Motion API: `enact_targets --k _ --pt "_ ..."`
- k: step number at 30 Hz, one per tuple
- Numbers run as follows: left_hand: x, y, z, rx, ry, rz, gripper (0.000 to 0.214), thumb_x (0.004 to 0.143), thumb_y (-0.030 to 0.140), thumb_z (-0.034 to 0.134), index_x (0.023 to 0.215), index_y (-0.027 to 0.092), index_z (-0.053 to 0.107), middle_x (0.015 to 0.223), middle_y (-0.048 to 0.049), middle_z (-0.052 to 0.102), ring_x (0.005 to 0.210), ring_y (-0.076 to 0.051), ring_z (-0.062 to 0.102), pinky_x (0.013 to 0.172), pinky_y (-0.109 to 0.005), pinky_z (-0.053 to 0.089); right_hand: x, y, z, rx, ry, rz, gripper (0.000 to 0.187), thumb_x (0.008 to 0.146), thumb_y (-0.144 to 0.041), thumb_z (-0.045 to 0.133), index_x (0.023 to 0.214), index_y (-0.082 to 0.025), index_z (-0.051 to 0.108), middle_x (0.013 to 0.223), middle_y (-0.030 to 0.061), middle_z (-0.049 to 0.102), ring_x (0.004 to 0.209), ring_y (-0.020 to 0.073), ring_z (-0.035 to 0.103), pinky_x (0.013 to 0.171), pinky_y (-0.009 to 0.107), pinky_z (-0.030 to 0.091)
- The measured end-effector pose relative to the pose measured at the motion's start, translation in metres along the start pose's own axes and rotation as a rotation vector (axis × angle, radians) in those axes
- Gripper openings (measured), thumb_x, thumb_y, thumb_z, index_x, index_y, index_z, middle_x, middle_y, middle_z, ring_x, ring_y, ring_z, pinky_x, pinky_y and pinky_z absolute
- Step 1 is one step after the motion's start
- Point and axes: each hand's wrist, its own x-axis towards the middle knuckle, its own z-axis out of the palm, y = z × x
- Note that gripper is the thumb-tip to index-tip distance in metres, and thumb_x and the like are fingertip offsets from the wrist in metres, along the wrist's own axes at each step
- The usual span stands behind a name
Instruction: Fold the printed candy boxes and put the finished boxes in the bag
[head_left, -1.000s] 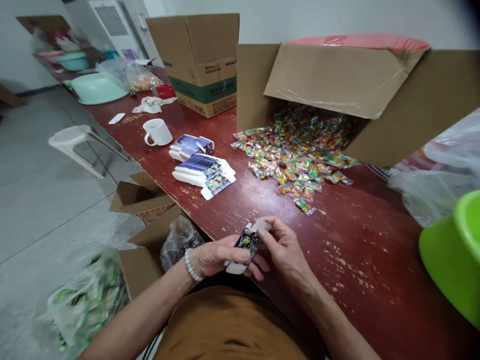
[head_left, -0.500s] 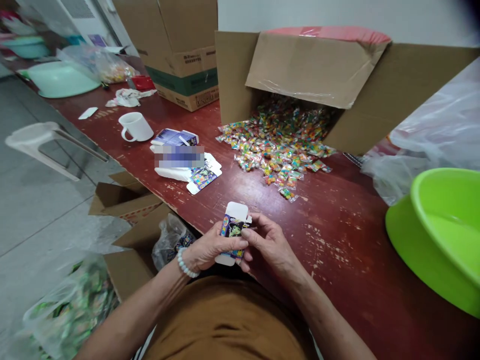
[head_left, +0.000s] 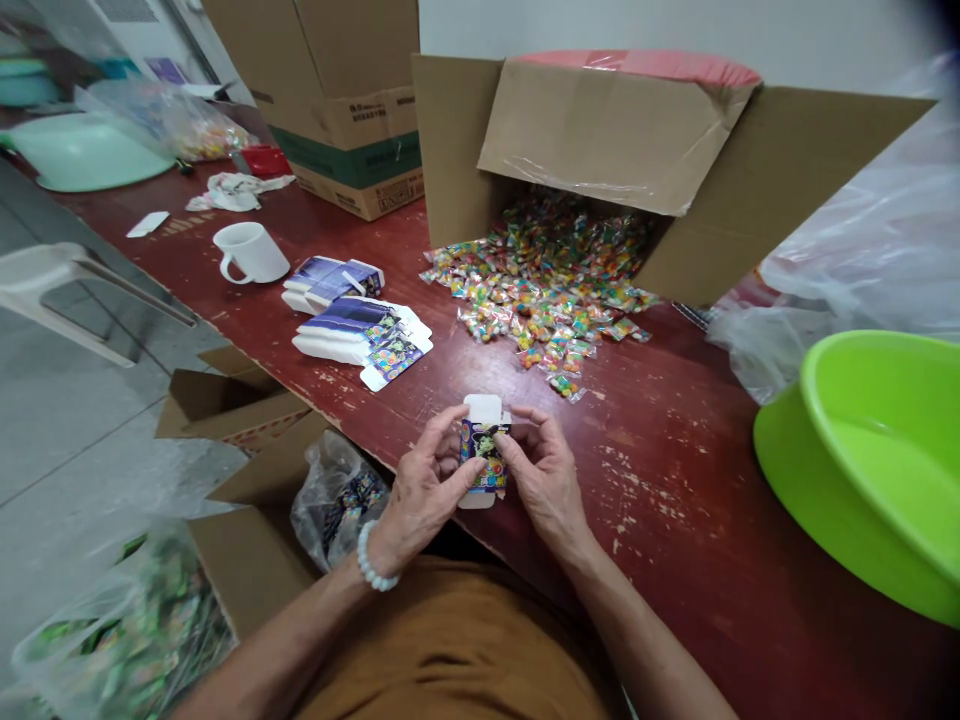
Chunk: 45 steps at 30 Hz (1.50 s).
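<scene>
Between my two hands is a small printed candy box, purple with a cartoon figure, its white end flaps standing out at top and bottom. My left hand grips its left side, thumb on the front. On its right edge, my right hand presses with thumb on the front and fingers behind. To the left lie stacks of flat candy boxes in the same purple print. Beyond my hands, small clear packets of colourful candies spill from a large open carton.
A green basin stands at the right, beside clear plastic sheeting. A white mug and a closed carton are at the left back. Below the table's left edge are open cartons and a white stool.
The candy box has turned more upright and moved slightly up and right. My left-hand fingers have shifted higher along its side. The whole view has swung a little to the right.
</scene>
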Motion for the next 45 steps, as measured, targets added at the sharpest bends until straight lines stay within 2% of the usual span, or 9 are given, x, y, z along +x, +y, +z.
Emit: enact_targets --k 4,8,12,18,24,30,36,42,45 --pt "0.004 -0.003 -0.004 -0.011 -0.073 -0.013 0.044 0.083 0.032 0.072 0.123 0.02 0.058 0.101 -0.0039 0.072 0.085 -0.016 0.068 0.076 -0.026 0.057 0.002 0.003 -0.006 -0.09 0.012 -0.061 0.023 0.086 -0.041 0.068 0.095 -0.02 0.071 0.09 0.0029 0.073 0.082 0.0174 0.065 0.077 0.029 0.051" --pt "0.009 -0.003 -0.009 0.053 -0.121 -0.012 0.027 0.087 0.034 0.068 0.108 0.017 0.065 0.082 -0.001 0.068 0.07 -0.012 0.061 0.064 -0.021 0.05 0.014 0.0 -0.017 -0.054 -0.078 0.096 0.028 0.075 -0.045 0.078 0.075 -0.018 0.07 0.083 0.0026 0.072 0.075 0.0166 0.063 0.072 0.029 0.05" --pt "0.011 -0.003 -0.008 0.107 -0.117 0.028 0.021 0.09 0.036 0.065 0.099 0.017 0.068 0.097 -0.0038 0.069 0.082 -0.013 0.062 0.072 -0.022 0.05 0.023 -0.004 -0.023 0.022 -0.163 0.233 0.037 0.064 -0.039 0.086 0.09 -0.019 0.069 0.071 -0.0027 0.067 0.062 0.013 0.06 0.061 0.025 0.048" --pt "0.01 0.0 -0.002 -0.202 -0.05 -0.19 0.043 0.081 0.04 0.077 0.112 0.023 0.052 0.074 0.0049 0.063 0.065 -0.011 0.061 0.059 -0.02 0.048 0.02 0.003 -0.023 -0.239 -0.145 -0.055 0.02 0.079 -0.038 0.076 0.079 -0.018 0.072 0.076 0.0026 0.07 0.068 0.0148 0.061 0.065 0.027 0.048" --pt "0.011 0.0 0.002 -0.348 -0.195 -0.486 0.053 0.092 0.059 0.054 0.125 0.018 0.056 0.077 -0.0046 0.069 0.045 -0.014 0.062 0.042 -0.025 0.049 0.016 0.003 -0.021 -0.371 -0.227 -0.228 0.019 0.09 -0.036 0.064 0.082 -0.02 0.072 0.084 0.0051 0.073 0.07 0.0159 0.065 0.064 0.027 0.051" --pt "0.018 -0.006 0.006 -0.231 -0.17 -0.418 0.067 0.092 0.068 0.042 0.136 0.02 0.057 0.072 -0.0041 0.069 0.041 -0.013 0.06 0.038 -0.021 0.046 0.024 -0.007 -0.017 -0.246 -0.252 0.041 0.018 0.082 -0.036 0.071 0.082 -0.019 0.066 0.091 0.0054 0.077 0.054 0.0119 0.064 0.053 0.025 0.053" --pt "0.018 -0.002 0.004 -0.109 -0.16 -0.336 0.072 0.091 0.071 0.042 0.133 0.016 0.062 0.072 -0.0058 0.07 0.041 -0.011 0.058 0.039 -0.021 0.046 0.03 -0.012 -0.011 -0.014 -0.226 0.213 0.025 0.074 -0.039 0.076 0.078 -0.017 0.066 0.067 0.0022 0.071 0.046 0.0139 0.061 0.042 0.025 0.049" --pt "0.016 0.0 0.003 -0.103 -0.137 -0.313 0.07 0.09 0.069 0.047 0.136 0.018 0.059 0.07 -0.0031 0.066 0.046 -0.011 0.059 0.042 -0.02 0.048 0.019 -0.014 -0.016 -0.208 -0.377 -0.036 0.021 0.09 -0.036 0.064 0.079 -0.019 0.067 0.092 0.0052 0.071 0.065 0.0131 0.063 0.064 0.029 0.055" --pt "0.017 -0.003 0.006 -0.139 -0.106 -0.327 0.065 0.09 0.067 0.049 0.137 0.023 0.055 0.073 -0.0011 0.065 0.046 -0.012 0.059 0.041 -0.021 0.048 0.021 -0.011 -0.019 -0.435 -0.415 -0.232 0.015 0.093 -0.029 0.059 0.097 -0.021 0.071 0.101 0.0067 0.068 0.09 0.0175 0.065 0.084 0.033 0.052"
